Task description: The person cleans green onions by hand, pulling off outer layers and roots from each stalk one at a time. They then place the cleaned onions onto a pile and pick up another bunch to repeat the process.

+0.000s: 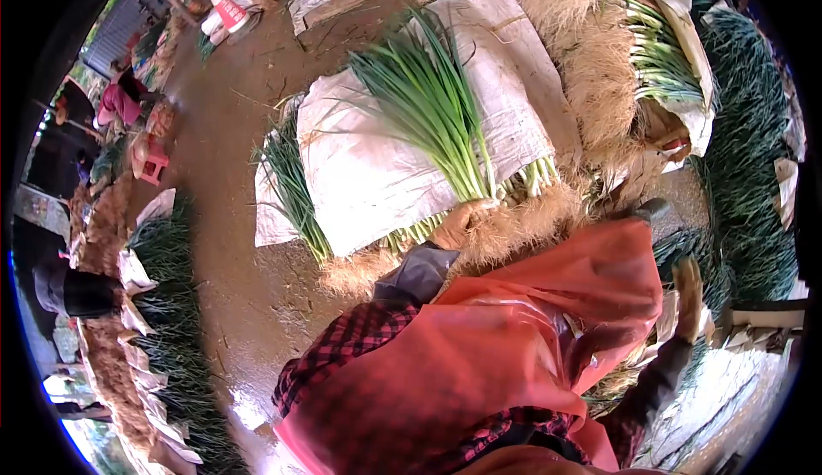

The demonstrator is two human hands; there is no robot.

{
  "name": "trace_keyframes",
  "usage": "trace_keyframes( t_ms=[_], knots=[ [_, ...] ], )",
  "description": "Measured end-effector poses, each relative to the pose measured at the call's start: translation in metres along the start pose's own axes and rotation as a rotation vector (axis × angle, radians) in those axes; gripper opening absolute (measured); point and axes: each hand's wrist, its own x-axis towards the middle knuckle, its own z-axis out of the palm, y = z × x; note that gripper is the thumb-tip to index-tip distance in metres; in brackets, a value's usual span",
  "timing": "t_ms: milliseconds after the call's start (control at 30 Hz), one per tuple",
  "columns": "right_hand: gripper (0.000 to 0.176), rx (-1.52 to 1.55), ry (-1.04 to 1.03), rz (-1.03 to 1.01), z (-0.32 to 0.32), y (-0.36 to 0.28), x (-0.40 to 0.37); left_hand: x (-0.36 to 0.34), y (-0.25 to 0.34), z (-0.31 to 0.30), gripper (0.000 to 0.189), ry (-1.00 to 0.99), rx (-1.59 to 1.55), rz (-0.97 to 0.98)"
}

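Note:
A bunch of long scallions [428, 102] lies with green leaves fanned away from me on a white woven sack [360, 179]. At its root end, my left hand [461, 225] is closed around the pale stalks; part of the fingers is hidden. More scallions with shaggy tan roots [535, 218] lie under and beside the sack. Off to my right, my right hand [687, 285] is held away from the bunch, near dark green leaves [702, 248]. Its fingers look stretched out, and I see nothing in them.
A red apron [479, 329] covers my lap and knees. Rows of scallions line the left [175, 304] and the right [745, 149]. A root pile [591, 72] stands beyond the sack. Farther off are a traffic cone [227, 11], a red stool [154, 165] and a crouching person [124, 98].

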Motion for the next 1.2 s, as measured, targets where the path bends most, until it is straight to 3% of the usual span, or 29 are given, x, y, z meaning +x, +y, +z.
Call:
trace_keyframes(
  t_ms=[67,100,133,200,267,333,400,467,500,567,633,667,700,733,767,867,900,933,967,1000,1067,1133,1167,1200],
  knots=[
    [0.047,-0.495,0.236,0.166,-0.108,0.066,-0.028,-0.006,0.01,0.0,0.059,0.005,0.036,0.151],
    [0.047,-0.138,0.527,0.367,-0.081,0.047,-0.044,-0.006,0.022,-0.003,0.056,-0.005,0.122,0.154],
    [0.051,-0.259,0.44,0.326,-0.089,0.053,-0.071,-0.008,0.022,-0.002,0.053,0.025,0.209,0.129],
    [0.054,-0.236,0.645,0.497,-0.121,0.089,-0.114,-0.013,0.022,0.001,0.048,0.077,0.382,0.072],
    [0.054,-0.349,0.734,0.604,-0.18,0.155,-0.165,-0.01,0.054,0.008,0.046,0.357,-0.196,-0.736],
    [0.053,-0.516,0.812,0.724,-0.196,0.185,-0.223,-0.014,0.052,0.002,0.044,0.405,-0.203,-0.771],
    [0.052,-0.709,0.855,0.816,-0.192,0.2,-0.286,-0.015,0.065,0.01,0.059,0.592,-0.111,-0.879],
    [0.052,-0.881,0.867,0.918,-0.181,0.206,-0.353,-0.035,0.023,-0.009,0.057,0.57,0.018,-0.682],
    [0.051,-0.979,0.871,0.971,-0.166,0.208,-0.385,-0.037,-0.009,-0.031,0.058,0.466,0.29,-0.535],
    [0.051,-1.111,0.888,1.053,-0.125,0.202,-0.44,-0.034,0.012,-0.037,0.059,0.343,0.722,-0.566],
    [0.05,-1.192,0.934,1.13,-0.088,0.193,-0.496,-0.022,0.065,-0.024,0.06,0.248,0.934,-0.819],
    [0.05,-1.215,0.974,1.179,-0.069,0.188,-0.53,-0.025,0.066,-0.026,0.058,0.238,0.991,-0.672],
    [0.05,-1.234,1.027,1.235,-0.048,0.183,-0.566,-0.006,0.09,-0.012,0.056,0.193,1.052,-0.863],
    [0.049,-1.255,1.071,1.288,-0.028,0.178,-0.602,-0.006,0.079,-0.021,0.055,0.117,0.999,-0.629],
    [0.049,-1.271,1.106,1.339,-0.009,0.175,-0.635,-0.007,0.065,-0.031,0.057,0.115,1.055,-0.637],
    [0.048,-1.286,1.182,1.508,0.054,0.165,-0.733,0.009,0.099,-0.023,0.065,-0.055,1.427,-0.789],
    [0.048,-1.258,1.233,1.616,0.088,0.158,-0.766,0.015,0.11,-0.026,0.063,-0.1,1.491,-0.655],
    [0.05,-1.141,1.334,1.76,0.127,0.139,-0.764,0.022,0.114,-0.037,0.061,-0.075,1.348,-0.45],
    [0.046,-1.128,1.459,1.893,0.157,0.18,-0.848,0.043,0.159,0.01,0.058,-0.096,1.454,-0.47],
    [0.039,-0.559,1.702,1.936,0.178,0.135,-0.813,0.064,0.178,0.031,0.053,-0.037,1.307,-0.572],
    [0.033,-0.894,1.487,2.179,0.221,0.153,-0.84,0.106,0.201,0.081,0.049,0.011,1.484,-0.782],
    [0.031,-0.608,1.357,2.233,0.21,0.126,-0.819,0.143,0.162,0.074,0.044,-0.164,1.716,-0.155],
    [0.031,-0.59,1.348,2.25,0.201,0.121,-0.808,0.155,0.162,0.106,0.041,-0.211,1.557,-0.084],
    [0.027,-0.859,1.236,2.191,0.193,0.122,-0.798,0.173,0.165,0.161,0.04,-0.251,1.397,-0.015]
  ],
)
